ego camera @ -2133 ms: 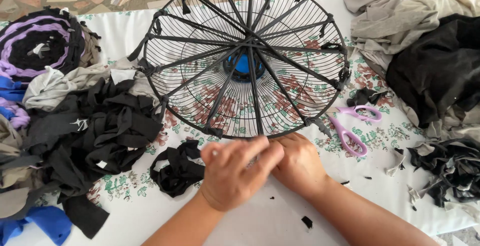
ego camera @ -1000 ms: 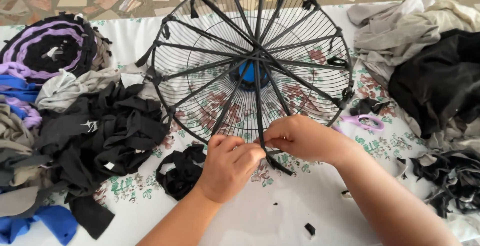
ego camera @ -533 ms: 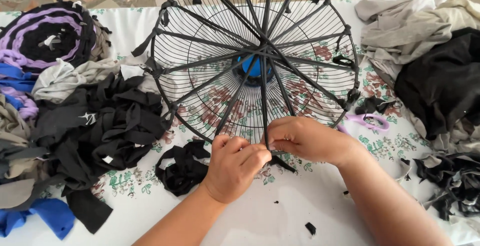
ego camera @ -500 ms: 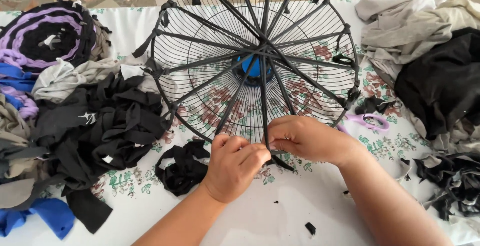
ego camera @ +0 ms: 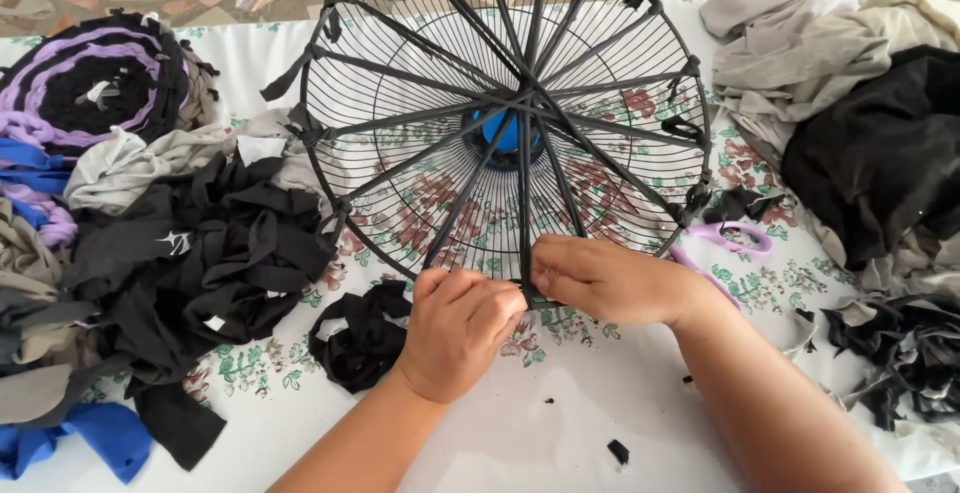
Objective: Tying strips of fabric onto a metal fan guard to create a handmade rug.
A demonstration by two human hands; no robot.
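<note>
Centrally, one round wire fan guard (ego camera: 505,118) lies on the table (ego camera: 560,423), its thin black ribs radiating from a blue hub (ego camera: 503,131). Black fabric strips (ego camera: 440,88) are stretched across it like spokes, roughly a dozen, knotted at the rim; I cannot count them exactly where they cross.

Two bare hands meet at the guard's near rim. The left hand (ego camera: 458,331) is curled into a loose fist, fingers pinched on the rim where one strip ends. The right hand (ego camera: 605,281) is also closed narrow, fingertips pressed to the same spot; whether it grips the strip or the wire I cannot tell.

One small heap of black strips (ego camera: 362,338) lies just beside the left hand. One large pile of black cloth (ego camera: 190,273), soft and crumpled, sits further left, with grey pieces (ego camera: 130,163) and blue pieces (ego camera: 70,438) around it. One flat coiled mat (ego camera: 95,88) in purple and black lies at the far left corner.

One pair of scissors (ego camera: 725,243) with lilac handles lies just beyond the right wrist, partly hidden. One pile of grey and black garments (ego camera: 860,123) fills the right side, and one tangle of dark strips (ego camera: 895,353) lies below it. A few black scraps (ego camera: 618,450) dot the white floral tablecloth.
</note>
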